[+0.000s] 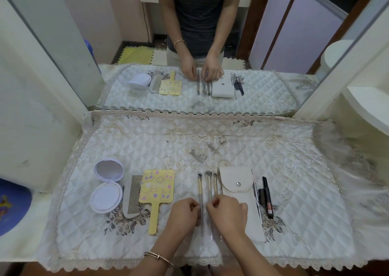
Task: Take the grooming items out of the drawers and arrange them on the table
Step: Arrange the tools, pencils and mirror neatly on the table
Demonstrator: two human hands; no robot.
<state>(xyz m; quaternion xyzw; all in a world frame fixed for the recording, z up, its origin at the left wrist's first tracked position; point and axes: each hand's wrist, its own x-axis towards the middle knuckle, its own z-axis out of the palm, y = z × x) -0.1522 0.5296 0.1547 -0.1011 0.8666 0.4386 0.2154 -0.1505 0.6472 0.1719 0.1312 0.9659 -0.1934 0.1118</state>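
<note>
Three thin makeup brushes lie side by side on the quilted table cover (210, 145). My left hand (184, 213) pinches the handle of the left brush (200, 191). My right hand (228, 212) pinches the handles of the two right brushes (211, 184). To their right lies a white snap pouch (237, 188), then a black tube and lip gloss (267, 193) beside a thin silver tool (255, 191). To the left lie a yellow hand mirror (157, 188), a grey comb (132, 195) and an open lilac compact (107, 186).
A wall mirror (189, 44) stands along the table's back edge and reflects the whole layout. A blue object (12, 206) sits low at the left. White shelving (366, 107) rises at the right. The back half of the cover holds nothing.
</note>
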